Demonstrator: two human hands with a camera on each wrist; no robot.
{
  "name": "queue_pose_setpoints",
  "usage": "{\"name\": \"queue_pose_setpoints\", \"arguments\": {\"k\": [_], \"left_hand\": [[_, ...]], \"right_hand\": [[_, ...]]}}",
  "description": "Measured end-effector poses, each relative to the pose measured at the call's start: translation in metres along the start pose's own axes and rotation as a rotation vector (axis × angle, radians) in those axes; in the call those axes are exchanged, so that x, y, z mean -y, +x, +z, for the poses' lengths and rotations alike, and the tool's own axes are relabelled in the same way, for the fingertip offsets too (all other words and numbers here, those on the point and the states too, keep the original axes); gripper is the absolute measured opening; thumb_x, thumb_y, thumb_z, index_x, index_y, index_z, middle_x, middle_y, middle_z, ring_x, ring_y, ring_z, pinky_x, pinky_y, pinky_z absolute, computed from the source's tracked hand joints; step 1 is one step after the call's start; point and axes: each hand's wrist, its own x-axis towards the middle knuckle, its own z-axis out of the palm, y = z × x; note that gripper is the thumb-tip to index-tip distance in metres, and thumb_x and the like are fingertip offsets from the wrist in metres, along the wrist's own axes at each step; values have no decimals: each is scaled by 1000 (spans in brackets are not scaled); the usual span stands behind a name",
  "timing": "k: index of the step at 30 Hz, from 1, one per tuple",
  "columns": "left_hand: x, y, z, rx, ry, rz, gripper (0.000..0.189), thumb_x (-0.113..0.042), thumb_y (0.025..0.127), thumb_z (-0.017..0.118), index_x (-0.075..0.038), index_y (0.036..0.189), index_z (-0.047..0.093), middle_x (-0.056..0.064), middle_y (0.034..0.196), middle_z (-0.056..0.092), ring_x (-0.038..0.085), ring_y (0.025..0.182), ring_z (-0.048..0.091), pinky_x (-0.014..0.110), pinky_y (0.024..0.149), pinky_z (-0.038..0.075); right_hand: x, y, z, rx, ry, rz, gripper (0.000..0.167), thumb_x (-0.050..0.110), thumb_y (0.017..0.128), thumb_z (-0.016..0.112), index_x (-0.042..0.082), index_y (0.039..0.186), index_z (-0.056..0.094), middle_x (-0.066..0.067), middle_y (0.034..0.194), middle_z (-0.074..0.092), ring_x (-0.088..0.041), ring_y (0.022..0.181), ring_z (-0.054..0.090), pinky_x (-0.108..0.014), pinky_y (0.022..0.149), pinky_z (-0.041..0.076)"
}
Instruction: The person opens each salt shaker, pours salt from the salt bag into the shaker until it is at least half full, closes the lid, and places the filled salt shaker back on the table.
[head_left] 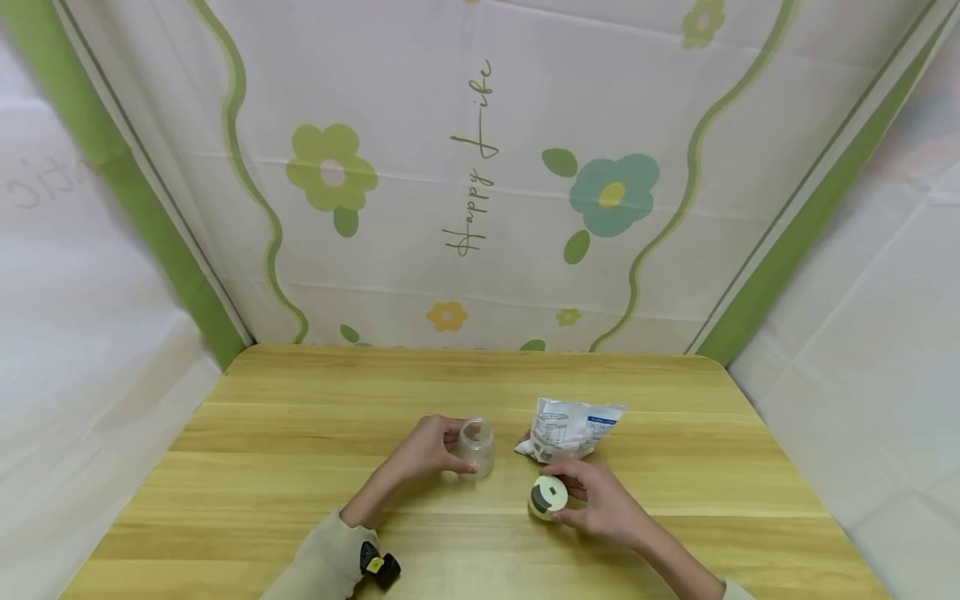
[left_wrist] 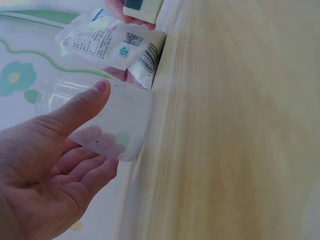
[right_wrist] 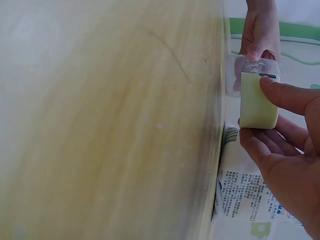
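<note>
A clear, open-mouthed jar stands upright on the wooden table. My left hand holds it from the left side, thumb on the near wall and fingers round the far one, as the left wrist view of the jar shows. To the right, my right hand grips a pale green lid with a dark grey piece on its top. Thumb and fingers pinch the lid from opposite sides in the right wrist view. Behind the lid sits a white printed bag, apart from the jar.
The wooden table reaches back to a white curtain with flowers and lettering. White cloth walls stand at both sides. A black strap with a yellow mark is on the left sleeve.
</note>
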Motion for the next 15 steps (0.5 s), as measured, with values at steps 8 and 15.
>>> {"name": "queue_pose_setpoints", "arguments": {"k": [8, 15], "left_hand": [[-1, 0, 0, -1, 4, 11, 56, -22, 74, 89, -7, 125, 69, 10, 122, 71, 24, 115, 67, 38, 95, 56], [-2, -1, 0, -2, 3, 10, 57, -22, 75, 89, -7, 125, 68, 11, 122, 71, 25, 115, 67, 39, 95, 56]], "right_hand": [[-4, 0, 1, 43, 12, 51, 53, 5, 78, 83, -2, 125, 60, -19, 127, 63, -36, 117, 63, -30, 97, 54], [-8, 0, 4, 44, -16, 57, 52, 1, 75, 83, 0, 122, 62, -16, 124, 64, -32, 115, 65, -28, 96, 54]]}}
